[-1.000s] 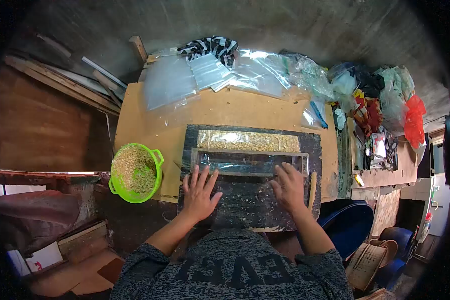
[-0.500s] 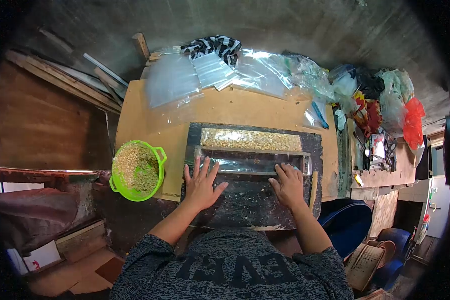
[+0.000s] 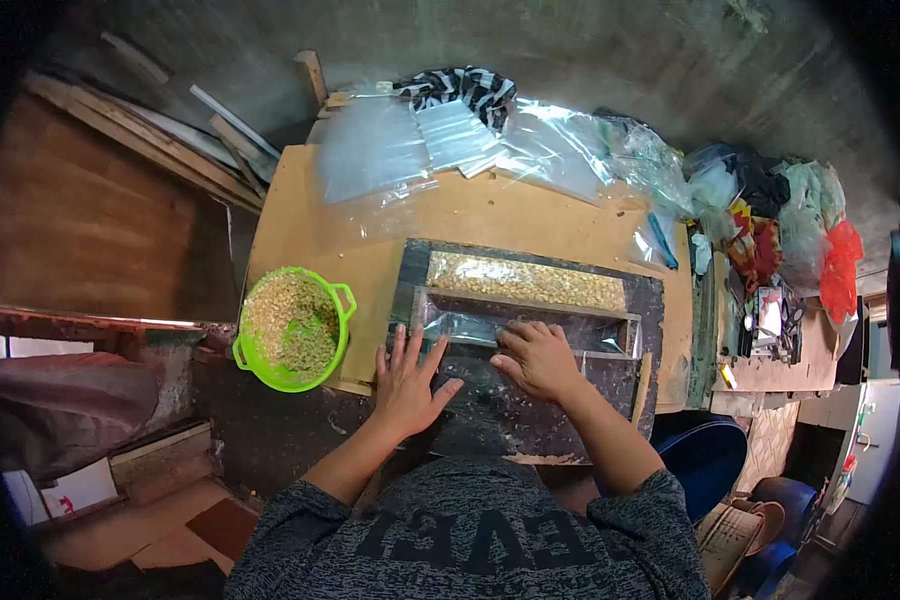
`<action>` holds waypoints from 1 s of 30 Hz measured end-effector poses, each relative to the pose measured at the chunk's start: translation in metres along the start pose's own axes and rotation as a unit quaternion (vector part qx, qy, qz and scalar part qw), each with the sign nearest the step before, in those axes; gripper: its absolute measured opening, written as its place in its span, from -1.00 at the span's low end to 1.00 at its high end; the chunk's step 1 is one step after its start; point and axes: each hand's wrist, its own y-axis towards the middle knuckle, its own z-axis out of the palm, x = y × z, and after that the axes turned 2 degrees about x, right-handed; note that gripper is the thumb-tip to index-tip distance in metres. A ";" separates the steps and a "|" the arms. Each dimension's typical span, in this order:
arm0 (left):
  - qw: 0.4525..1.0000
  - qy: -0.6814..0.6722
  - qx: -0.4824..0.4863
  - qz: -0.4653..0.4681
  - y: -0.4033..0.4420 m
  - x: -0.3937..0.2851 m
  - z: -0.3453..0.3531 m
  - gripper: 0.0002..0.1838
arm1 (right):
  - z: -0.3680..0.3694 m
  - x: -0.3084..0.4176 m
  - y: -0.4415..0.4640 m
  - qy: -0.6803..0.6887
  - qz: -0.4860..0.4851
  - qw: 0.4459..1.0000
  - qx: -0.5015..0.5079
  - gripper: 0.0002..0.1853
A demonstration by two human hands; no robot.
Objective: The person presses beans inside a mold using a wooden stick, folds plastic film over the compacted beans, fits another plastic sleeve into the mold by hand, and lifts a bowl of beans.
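My left hand [image 3: 410,390] lies with spread fingers at the near left corner of a shallow rectangular frame [image 3: 635,337], its fingertips touching the rim. My right hand [image 3: 542,362] reaches over the frame's near edge, fingers bent down onto clear plastic film [image 3: 460,326] inside, its thumb apart. I see nothing held in it. The frame rests on a dark, scuffed board [image 3: 490,405]. Directly behind it lies a flat, clear-wrapped slab of pale kernels or nuts [image 3: 530,279], on the same board.
A green basket [image 3: 342,300] of pale pieces stands left of the board. Clear plastic sheets [image 3: 370,150] lie along the table's back. A wooden stick [image 3: 642,388] lies at the board's right. Plastic bags [image 3: 715,185] and a blue tub [image 3: 705,450] are further right.
My right hand has moved left from the frame's right end to its middle, its fingers now bent. My left hand stays at the left corner. The whole view has shifted slightly.
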 end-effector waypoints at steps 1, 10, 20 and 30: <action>1.000 -0.008 0.007 -0.009 -0.003 0.003 0.000 -0.20 | 0.000 0.004 0.007 -0.010 -0.001 1.000 0.029 -0.41; 0.999 -0.029 -0.020 -0.017 0.003 0.016 0.004 -0.23 | 0.007 0.021 0.037 -0.042 -0.046 0.996 0.065 -0.40; 0.999 -0.034 -0.024 -0.020 0.006 0.015 0.003 -0.24 | 0.015 0.035 0.057 0.000 -0.105 0.994 0.033 -0.45; 0.997 -0.052 -0.048 -0.024 0.005 0.030 0.001 -0.26 | 0.018 0.037 0.077 0.027 -0.106 0.987 0.114 -0.50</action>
